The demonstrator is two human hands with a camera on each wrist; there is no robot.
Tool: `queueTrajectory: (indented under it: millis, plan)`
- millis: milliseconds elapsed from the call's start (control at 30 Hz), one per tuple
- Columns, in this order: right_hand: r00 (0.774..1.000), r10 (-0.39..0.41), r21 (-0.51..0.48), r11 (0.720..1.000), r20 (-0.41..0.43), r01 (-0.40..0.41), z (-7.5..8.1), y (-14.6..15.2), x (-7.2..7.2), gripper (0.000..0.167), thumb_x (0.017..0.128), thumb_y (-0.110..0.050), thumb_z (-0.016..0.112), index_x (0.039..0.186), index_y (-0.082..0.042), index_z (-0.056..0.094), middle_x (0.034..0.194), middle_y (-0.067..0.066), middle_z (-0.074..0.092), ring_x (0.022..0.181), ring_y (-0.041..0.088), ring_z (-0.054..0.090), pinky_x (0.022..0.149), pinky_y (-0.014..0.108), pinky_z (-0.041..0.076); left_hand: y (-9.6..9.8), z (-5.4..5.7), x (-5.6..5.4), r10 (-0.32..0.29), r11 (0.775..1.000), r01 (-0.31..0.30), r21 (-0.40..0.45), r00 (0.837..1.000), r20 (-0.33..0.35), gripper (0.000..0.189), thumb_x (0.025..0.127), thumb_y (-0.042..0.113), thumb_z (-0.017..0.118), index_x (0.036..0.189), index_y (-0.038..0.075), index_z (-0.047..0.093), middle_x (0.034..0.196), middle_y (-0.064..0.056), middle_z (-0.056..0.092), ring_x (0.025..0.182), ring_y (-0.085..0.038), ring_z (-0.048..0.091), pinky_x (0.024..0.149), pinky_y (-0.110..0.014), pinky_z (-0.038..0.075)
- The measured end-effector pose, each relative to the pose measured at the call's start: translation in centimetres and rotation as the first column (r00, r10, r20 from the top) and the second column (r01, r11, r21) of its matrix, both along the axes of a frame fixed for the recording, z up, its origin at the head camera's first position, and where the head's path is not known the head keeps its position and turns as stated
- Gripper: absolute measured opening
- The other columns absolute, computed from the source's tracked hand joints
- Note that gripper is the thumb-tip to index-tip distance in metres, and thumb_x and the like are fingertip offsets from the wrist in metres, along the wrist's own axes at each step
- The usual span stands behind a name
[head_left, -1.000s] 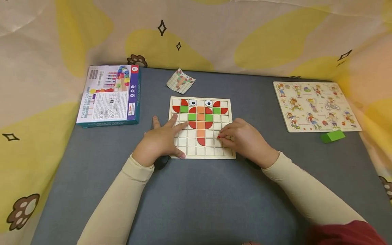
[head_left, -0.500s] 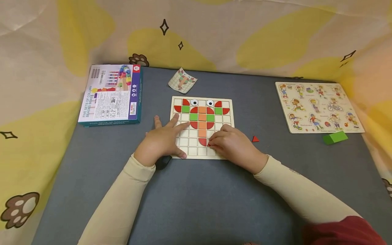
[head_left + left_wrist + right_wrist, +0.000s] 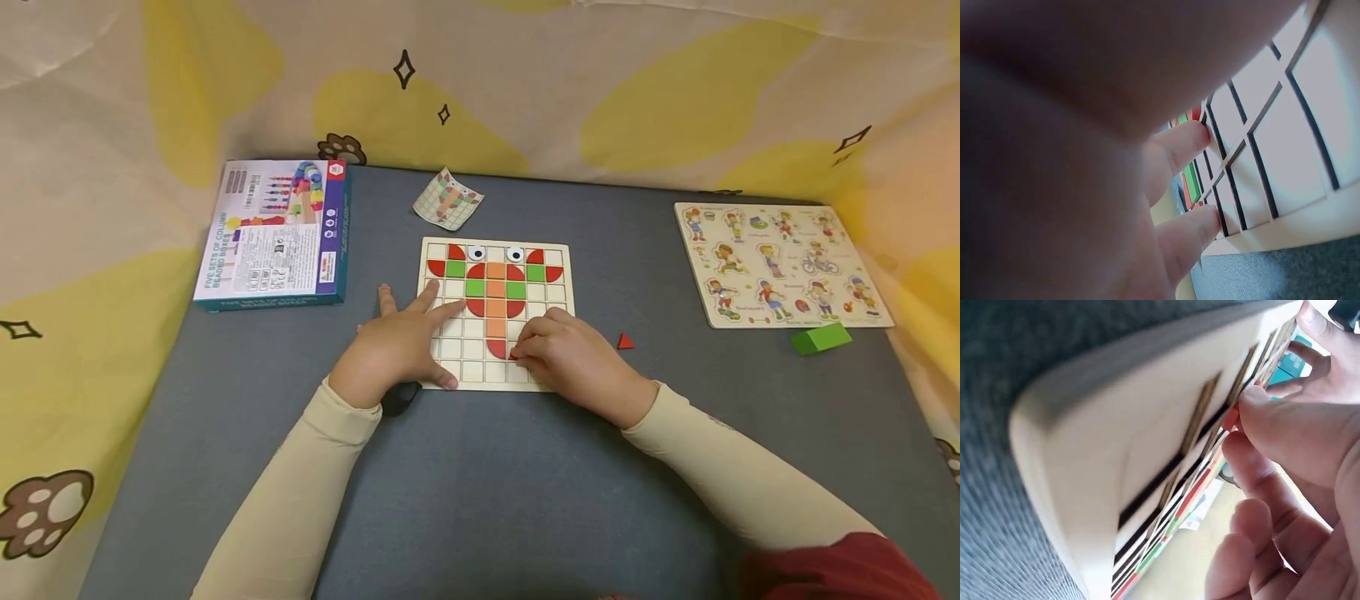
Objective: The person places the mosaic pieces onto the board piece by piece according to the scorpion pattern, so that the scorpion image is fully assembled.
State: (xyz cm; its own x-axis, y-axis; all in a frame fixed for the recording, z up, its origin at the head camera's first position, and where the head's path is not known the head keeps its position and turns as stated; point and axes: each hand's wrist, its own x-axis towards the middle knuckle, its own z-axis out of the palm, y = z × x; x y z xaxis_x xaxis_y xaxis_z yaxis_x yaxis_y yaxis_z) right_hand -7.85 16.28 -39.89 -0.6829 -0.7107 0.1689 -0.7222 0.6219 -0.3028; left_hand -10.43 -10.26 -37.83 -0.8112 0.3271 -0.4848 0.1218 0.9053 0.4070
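Observation:
A wooden grid board (image 3: 472,372) lies on the table, with red, green and orange tiles and two eye tiles in some of its cells. My left hand (image 3: 393,343) is spread over the board's left side, its fingertips resting on the grid. The thumb and index finger of my right hand (image 3: 576,360) pinch a small red tile (image 3: 1230,419) at a low cell, just right of a red quarter-round tile (image 3: 496,347). Fingers cover most of the pinched tile, so its shape is unclear. A red triangular tile (image 3: 626,341) lies on the table right of the board.
Behind the board lies a curled picture card (image 3: 448,200) showing a similar pattern. A toy box (image 3: 272,237) lies at the back left. At the right are a wooden picture puzzle (image 3: 783,265) and a green block (image 3: 821,339). Patterned cloth (image 3: 525,92) borders the table.
My right hand has moved left across the board with the red tile, to beside the red quarter-round tile. That uncovered the red triangle on the table. My left hand stays in place.

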Motion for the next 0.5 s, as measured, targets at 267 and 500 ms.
queueTrajectory:
  millis: [267, 500]
  plan:
    - [0.984, -0.166, -0.013, 0.986, 0.06, 0.168, 1.5, 2.0, -0.2, 0.012, 0.095, -0.013, 0.08, 0.106, -0.009, 0.082, 0.104, 0.004, 0.075, 0.099, 0.027, 0.063, 0.091, 0.043, 0.051, 0.1, -0.1, 0.1, 0.001, 1.0, -0.001, 0.01, 1.0, 0.002, 0.116, 0.07, 0.043, 0.099, 0.167, 0.031, 0.037, 0.178, -0.012, 0.005, 0.148, -0.069, -0.014, 0.095, -0.094, 0.02]
    - [0.904, -0.426, 0.093, 0.902, 0.029, 0.421, 2.0, 7.7, 0.3, 0.024, 0.093, -0.015, 0.081, 0.112, -0.001, 0.081, 0.108, 0.016, 0.075, 0.102, 0.038, 0.062, 0.093, 0.052, 0.049, 0.1, 0.0, 0.1, 0.004, 1.0, -0.004, 0.012, 1.0, 0.002, 0.116, 0.07, 0.042, 0.1, 0.167, 0.031, 0.037, 0.178, -0.013, 0.006, 0.148, -0.069, -0.014, 0.095, -0.094, 0.02]
